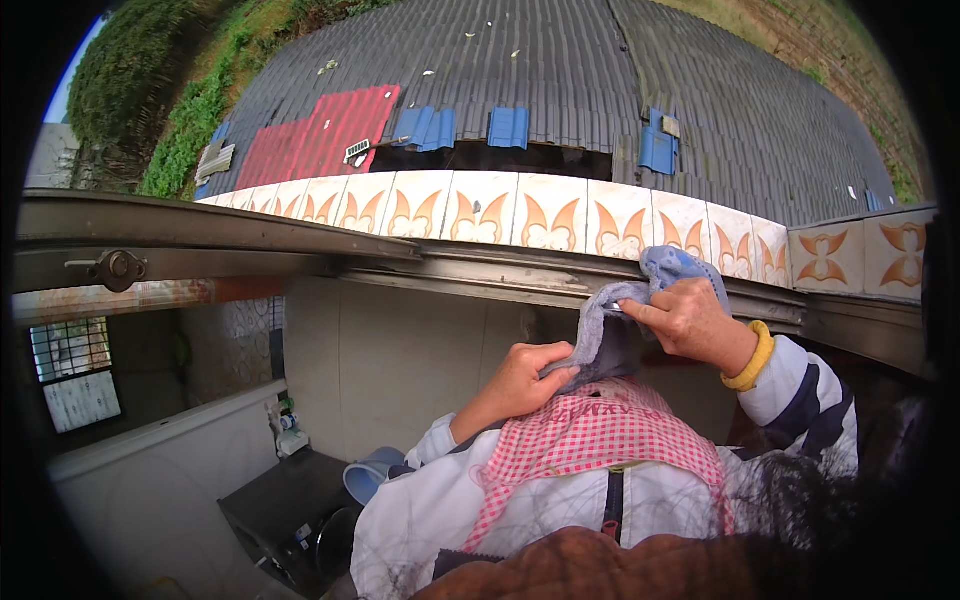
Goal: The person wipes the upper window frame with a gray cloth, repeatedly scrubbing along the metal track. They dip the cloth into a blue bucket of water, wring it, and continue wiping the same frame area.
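A blue-grey towelling cloth [592, 330] hangs between my two hands at the metal window track [487, 279]. My left hand [525, 375] pinches its lower left edge between thumb and fingers, just on the near side of the frame. Higher up, my right hand [686, 319] grips the bunched part of the cloth over the track, with the index finger reaching left along it. Part of the cloth lies over the outer edge, against the patterned tiles [551, 217]. The fingertips under the cloth are hidden.
A sliding window frame with a latch [118, 270] crosses the left side. Beyond the tiled ledge lies a corrugated roof [525, 67] with red and blue pieces. Indoors, at lower left, are a blue bucket [367, 476] and a dark cabinet [285, 487] near the wall.
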The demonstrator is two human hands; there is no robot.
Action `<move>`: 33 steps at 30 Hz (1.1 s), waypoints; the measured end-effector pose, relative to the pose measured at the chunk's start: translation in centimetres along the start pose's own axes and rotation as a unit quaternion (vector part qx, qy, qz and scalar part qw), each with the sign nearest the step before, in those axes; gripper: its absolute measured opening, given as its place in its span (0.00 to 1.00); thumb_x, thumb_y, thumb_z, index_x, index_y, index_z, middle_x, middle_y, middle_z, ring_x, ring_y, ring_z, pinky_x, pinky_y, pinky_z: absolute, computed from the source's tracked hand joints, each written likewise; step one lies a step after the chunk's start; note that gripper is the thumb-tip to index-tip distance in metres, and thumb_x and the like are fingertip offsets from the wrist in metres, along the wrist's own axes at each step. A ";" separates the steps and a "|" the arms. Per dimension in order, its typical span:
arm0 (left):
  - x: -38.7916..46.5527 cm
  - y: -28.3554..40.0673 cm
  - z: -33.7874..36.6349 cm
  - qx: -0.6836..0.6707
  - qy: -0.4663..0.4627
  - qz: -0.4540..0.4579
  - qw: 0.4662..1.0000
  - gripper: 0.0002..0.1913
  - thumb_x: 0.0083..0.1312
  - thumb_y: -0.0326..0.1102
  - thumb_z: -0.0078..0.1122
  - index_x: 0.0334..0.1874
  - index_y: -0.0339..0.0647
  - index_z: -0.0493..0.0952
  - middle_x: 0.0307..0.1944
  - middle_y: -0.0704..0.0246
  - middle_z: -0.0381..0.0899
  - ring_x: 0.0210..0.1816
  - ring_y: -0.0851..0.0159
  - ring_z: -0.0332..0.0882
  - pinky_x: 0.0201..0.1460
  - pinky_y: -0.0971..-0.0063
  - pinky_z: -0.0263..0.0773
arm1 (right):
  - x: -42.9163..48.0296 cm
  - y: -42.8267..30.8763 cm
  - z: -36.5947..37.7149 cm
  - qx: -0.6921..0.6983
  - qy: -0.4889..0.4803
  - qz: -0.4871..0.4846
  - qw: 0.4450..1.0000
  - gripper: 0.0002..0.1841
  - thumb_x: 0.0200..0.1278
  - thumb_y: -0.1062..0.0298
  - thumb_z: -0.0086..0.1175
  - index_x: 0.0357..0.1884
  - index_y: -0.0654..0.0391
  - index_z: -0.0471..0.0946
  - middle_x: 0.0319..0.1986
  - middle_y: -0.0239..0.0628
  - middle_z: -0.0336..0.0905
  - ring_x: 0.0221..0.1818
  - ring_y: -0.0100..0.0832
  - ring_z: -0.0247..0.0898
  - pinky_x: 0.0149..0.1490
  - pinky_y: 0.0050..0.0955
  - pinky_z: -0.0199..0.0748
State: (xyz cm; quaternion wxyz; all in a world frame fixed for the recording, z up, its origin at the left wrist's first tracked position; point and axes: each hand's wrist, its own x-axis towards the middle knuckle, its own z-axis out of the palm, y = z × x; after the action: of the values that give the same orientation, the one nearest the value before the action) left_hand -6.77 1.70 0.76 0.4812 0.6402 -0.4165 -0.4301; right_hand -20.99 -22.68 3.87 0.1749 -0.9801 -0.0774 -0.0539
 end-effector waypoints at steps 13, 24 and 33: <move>-4.4 -1.8 -7.0 0.041 0.238 -0.097 0.965 0.04 0.64 0.27 0.64 0.36 0.34 0.79 0.21 0.70 0.75 0.24 0.79 0.68 0.26 0.80 0.65 | 13.7 -5.5 7.9 0.006 0.060 -0.099 0.993 0.20 0.53 0.68 0.54 0.49 0.65 0.79 0.22 0.37 0.79 0.23 0.34 0.79 0.27 0.33 0.74; 0.4 -0.7 -4.0 0.032 -0.040 0.015 0.999 0.08 0.59 0.27 0.66 0.39 0.32 0.81 0.27 0.58 0.77 0.26 0.56 0.75 0.29 0.69 0.68 | -1.9 0.3 -2.3 -0.047 -0.094 -0.023 0.994 0.21 0.51 0.69 0.55 0.51 0.58 0.81 0.17 0.28 0.68 0.20 0.27 0.72 0.25 0.29 0.70; -0.6 -1.3 -6.3 0.018 -0.028 -0.047 0.998 0.07 0.57 0.27 0.68 0.35 0.33 0.80 0.25 0.58 0.78 0.23 0.57 0.75 0.28 0.71 0.69 | 8.6 -1.4 4.3 0.054 -0.006 -0.135 0.989 0.22 0.52 0.67 0.54 0.49 0.68 0.80 0.18 0.34 0.73 0.19 0.32 0.75 0.25 0.30 0.72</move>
State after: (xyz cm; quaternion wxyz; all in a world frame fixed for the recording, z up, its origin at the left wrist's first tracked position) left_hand -0.82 4.18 0.65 0.4367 0.6556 -0.4068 -0.4626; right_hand -12.40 -18.76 1.42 0.2182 -0.9501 -0.2129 -0.0665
